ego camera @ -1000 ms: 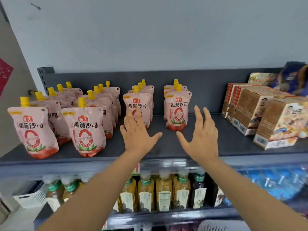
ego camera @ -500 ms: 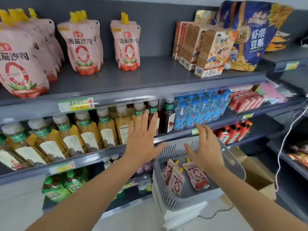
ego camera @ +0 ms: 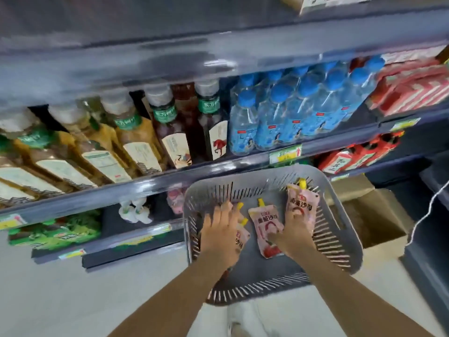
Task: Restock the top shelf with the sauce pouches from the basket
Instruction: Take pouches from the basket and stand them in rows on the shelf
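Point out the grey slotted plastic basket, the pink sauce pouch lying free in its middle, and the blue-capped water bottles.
Grey slotted plastic basket (ego camera: 339, 216): head view, on its right wall.
Pink sauce pouch with yellow spout (ego camera: 266, 226): head view, on its printed front.
Blue-capped water bottles (ego camera: 281, 110): head view, on a front bottle's shoulder.

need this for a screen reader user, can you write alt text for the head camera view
Both hands reach down into a grey slotted basket: the left hand lies on one pink sauce pouch, the right hand between two others. Behind are blurred shelves of tea bottles and water bottles.
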The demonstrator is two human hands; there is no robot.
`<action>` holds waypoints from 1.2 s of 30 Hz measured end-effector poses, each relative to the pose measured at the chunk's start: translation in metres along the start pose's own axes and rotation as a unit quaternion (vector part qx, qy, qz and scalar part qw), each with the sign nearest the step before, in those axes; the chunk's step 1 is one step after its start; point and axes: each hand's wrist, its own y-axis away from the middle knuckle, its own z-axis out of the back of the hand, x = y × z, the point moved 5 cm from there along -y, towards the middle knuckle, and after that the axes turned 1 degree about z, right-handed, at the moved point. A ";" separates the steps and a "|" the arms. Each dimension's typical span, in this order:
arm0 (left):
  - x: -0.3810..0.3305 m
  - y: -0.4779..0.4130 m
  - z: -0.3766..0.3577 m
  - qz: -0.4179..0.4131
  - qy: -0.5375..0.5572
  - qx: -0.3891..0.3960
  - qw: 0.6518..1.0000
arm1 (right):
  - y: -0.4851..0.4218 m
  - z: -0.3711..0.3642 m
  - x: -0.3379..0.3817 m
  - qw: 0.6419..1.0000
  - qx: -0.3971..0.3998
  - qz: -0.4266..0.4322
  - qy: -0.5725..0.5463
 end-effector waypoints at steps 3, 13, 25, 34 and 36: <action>-0.004 -0.016 -0.025 0.046 0.007 0.030 0.998 | -0.038 -0.018 0.001 0.998 0.056 -0.005 0.001; -0.004 -0.023 -0.077 0.109 -0.025 0.142 0.984 | -0.073 -0.076 0.007 0.992 0.094 -0.050 0.065; -0.019 -0.038 -0.100 0.099 -0.038 0.185 0.977 | -0.061 -0.055 0.010 0.993 0.091 -0.056 -0.056; -0.041 -0.044 -0.114 0.022 -0.088 0.193 0.977 | -0.058 -0.016 -0.022 0.991 0.074 -0.039 -0.105; -0.044 -0.046 -0.117 0.017 -0.065 0.208 0.976 | -0.054 -0.015 -0.020 0.990 0.072 -0.037 -0.116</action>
